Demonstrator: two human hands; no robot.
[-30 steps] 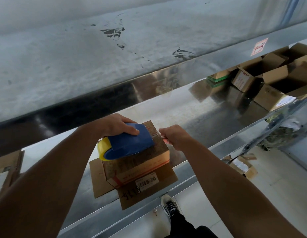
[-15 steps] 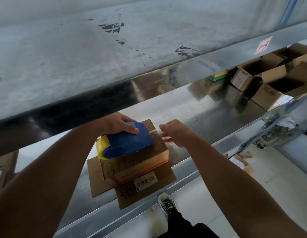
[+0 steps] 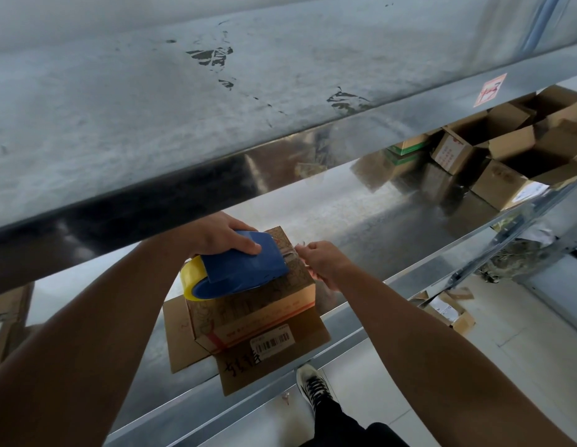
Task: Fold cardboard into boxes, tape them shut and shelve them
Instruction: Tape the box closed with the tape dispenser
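Note:
A small cardboard box point(image 3: 264, 308) with a red stripe and a barcode label stands on a shiny metal shelf point(image 3: 361, 217), its lower flaps spread flat under it. My left hand point(image 3: 221, 235) grips a blue tape dispenser point(image 3: 245, 267) with a yellow tape roll, pressed on the box top. My right hand point(image 3: 322, 262) is at the box's right top edge, its fingers pinching the clear tape end point(image 3: 292, 251) that runs from the dispenser.
An upper shelf point(image 3: 216, 101) overhangs close above the hands. Several open cardboard boxes point(image 3: 506, 156) crowd the shelf's far right. Flat cardboard point(image 3: 9, 321) lies at the left edge. Below are the floor, my shoe point(image 3: 314, 387) and a box point(image 3: 447, 312) on the floor.
My right hand has shifted from the box's right side up to its top edge beside the dispenser nose. The dispenser and left hand stay on the box top.

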